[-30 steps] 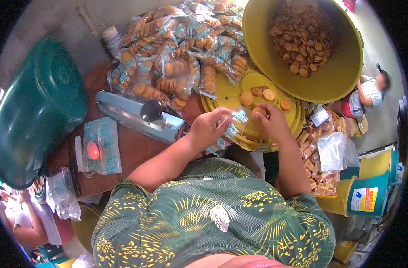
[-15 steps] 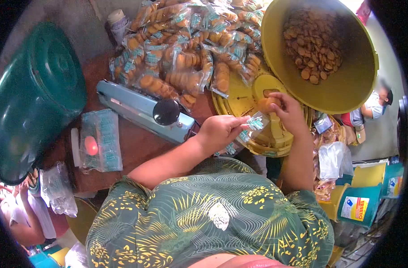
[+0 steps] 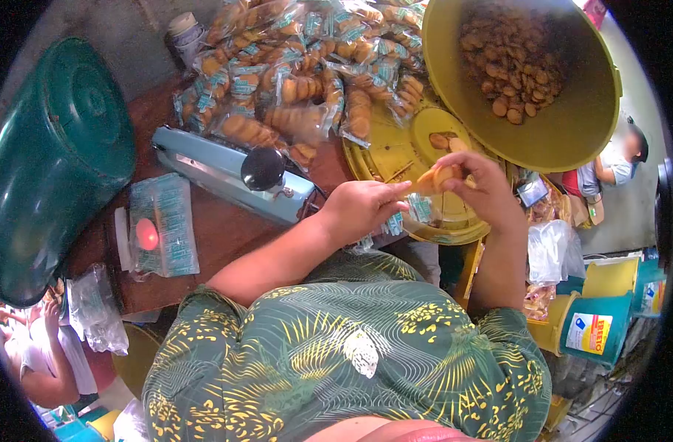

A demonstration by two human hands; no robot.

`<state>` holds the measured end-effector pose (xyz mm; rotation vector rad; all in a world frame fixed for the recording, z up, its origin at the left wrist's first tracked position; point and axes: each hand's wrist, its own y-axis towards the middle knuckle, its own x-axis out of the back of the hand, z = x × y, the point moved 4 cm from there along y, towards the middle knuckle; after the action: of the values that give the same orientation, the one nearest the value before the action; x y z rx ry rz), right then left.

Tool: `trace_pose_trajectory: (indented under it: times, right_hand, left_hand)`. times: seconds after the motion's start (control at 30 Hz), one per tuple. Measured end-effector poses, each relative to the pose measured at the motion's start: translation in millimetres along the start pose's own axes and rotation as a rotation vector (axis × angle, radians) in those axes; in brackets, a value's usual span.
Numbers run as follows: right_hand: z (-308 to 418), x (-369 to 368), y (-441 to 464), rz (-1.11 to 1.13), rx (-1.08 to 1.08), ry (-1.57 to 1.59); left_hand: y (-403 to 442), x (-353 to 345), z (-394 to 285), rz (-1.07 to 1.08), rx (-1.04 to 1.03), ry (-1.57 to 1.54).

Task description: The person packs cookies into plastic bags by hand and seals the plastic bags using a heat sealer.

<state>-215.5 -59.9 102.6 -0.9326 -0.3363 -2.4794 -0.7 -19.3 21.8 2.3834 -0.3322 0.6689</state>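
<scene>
My left hand (image 3: 362, 210) pinches a small clear plastic bag (image 3: 423, 209) with green print, its fingertips reaching to the biscuits. Several round golden biscuits (image 3: 445, 177) are in my right hand (image 3: 480, 184), closed around them right beside the left fingertips. Whether any biscuit is inside the bag's mouth, I cannot tell. Both hands are above a yellow lid (image 3: 373, 162), where a few loose biscuits (image 3: 441, 141) lie just beyond the right hand. A large yellow bucket (image 3: 583, 121), tipped toward me, holds many more loose biscuits (image 3: 510, 62).
Filled biscuit packs (image 3: 300, 85) are heaped at the back of the brown table (image 3: 226, 254). A blue bag sealer (image 3: 226, 173) lies left of my hands. Farther left are flat printed bags (image 3: 171, 228) under a round red object (image 3: 147, 234), and a green bin (image 3: 71, 169). Other people sit at both sides.
My right hand has brought its biscuits left, up against the left hand's fingertips. More biscuits show in its grip, and loose ones on the lid have come into sight. The view has shifted slightly.
</scene>
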Motion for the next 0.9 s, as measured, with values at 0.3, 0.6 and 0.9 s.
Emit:
trace_pose_trajectory:
  times: [0.3, 0.6, 0.9]
  right_hand:
    - [3, 35, -20, -0.143, -0.054, 0.216]
    - [13, 27, -19, -0.089, 0.025, 0.124]
    - [4, -26, 1, 0.027, -0.027, 0.178]
  left_hand:
    - [2, 8, 0, -0.033, 0.019, -0.124]
    - [3, 7, -3, -0.053, -0.043, -0.092]
    - [0, -8, 8, 0.108, 0.186, -0.498]
